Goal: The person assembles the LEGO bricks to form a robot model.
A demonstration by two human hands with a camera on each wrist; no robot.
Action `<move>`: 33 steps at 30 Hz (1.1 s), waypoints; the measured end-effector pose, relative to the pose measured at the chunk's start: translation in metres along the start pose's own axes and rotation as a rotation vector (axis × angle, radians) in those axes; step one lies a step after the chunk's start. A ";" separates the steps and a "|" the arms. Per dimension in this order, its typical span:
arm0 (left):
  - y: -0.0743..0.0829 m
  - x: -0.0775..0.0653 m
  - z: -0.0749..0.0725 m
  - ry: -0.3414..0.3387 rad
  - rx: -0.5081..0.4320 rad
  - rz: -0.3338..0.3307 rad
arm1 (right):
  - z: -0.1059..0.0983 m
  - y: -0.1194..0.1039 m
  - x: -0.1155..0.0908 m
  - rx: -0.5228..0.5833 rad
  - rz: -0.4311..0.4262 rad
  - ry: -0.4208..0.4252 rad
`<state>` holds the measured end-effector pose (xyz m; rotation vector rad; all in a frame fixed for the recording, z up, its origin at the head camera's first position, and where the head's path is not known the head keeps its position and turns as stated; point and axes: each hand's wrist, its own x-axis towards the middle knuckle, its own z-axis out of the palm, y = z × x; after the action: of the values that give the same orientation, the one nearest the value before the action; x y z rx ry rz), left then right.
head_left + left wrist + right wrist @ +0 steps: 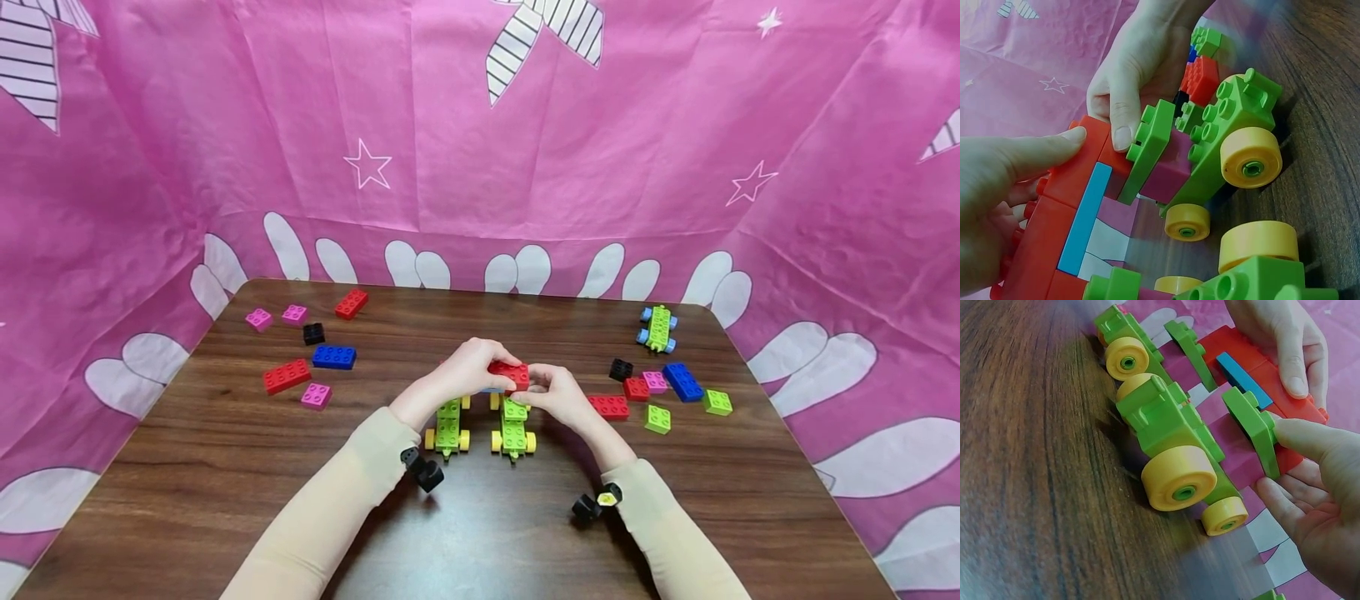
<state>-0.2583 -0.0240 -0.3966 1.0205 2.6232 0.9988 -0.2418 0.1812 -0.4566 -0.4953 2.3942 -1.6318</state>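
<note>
Two green wheeled bases (447,432) with yellow wheels (1179,478) stand side by side before me. Pink bricks (1232,447) and green pieces with studs (1250,431) are stacked on them. Red bricks (1054,234) and a light-blue strip (1085,219) span between the two stacks. My left hand (472,367) grips the top red brick (513,377), its thumb on one side and fingers behind. From the right, my right hand (558,393) holds the end of the lower red brick (1114,153), thumb close against the green piece; part of its grip is hidden.
On the left lie red, black, pink and blue bricks (334,357). To the right are a red brick (608,407), another blue brick (683,382) and several small bricks. A green base with blue wheels (659,328) stands at the back right. Pink cloth (450,167) surrounds the table (225,467).
</note>
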 end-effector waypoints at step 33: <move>-0.005 -0.003 0.005 0.034 0.059 0.052 | 0.000 -0.003 -0.003 -0.012 0.010 -0.018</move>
<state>-0.2566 -0.0261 -0.4042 1.0995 2.6818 0.9631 -0.2385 0.1816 -0.4533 -0.4968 2.3905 -1.6031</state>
